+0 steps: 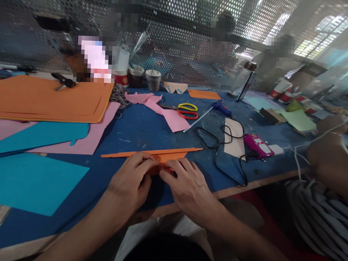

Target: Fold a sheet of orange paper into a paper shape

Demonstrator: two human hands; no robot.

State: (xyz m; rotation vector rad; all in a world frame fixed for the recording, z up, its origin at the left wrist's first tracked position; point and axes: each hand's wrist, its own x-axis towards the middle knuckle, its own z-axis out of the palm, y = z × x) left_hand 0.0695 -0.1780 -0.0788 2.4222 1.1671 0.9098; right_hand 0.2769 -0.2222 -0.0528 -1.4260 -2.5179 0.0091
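Near the table's front edge, my left hand point(133, 177) and my right hand point(186, 183) meet over a folded piece of orange paper point(173, 156). The fingers of both hands are bent and closed on its near part, which they partly hide. Just beyond the fingertips lies a long, narrow orange paper strip point(118, 154), running left to right. Scissors point(188, 111) with yellow and red handles lie farther back beside cut pink paper point(176, 120). A blue glue gun point(222, 108) rests to their right, a clear stick pointing out from it.
Stacked orange sheets point(45, 98), pink paper and blue sheets point(30, 180) cover the left. On the right are a black cable point(215, 159), a beige card point(234, 137), a magenta power socket point(259, 145) and another person's arm point(328, 152). Cups point(153, 79) and a glass bottle point(242, 80) stand behind.
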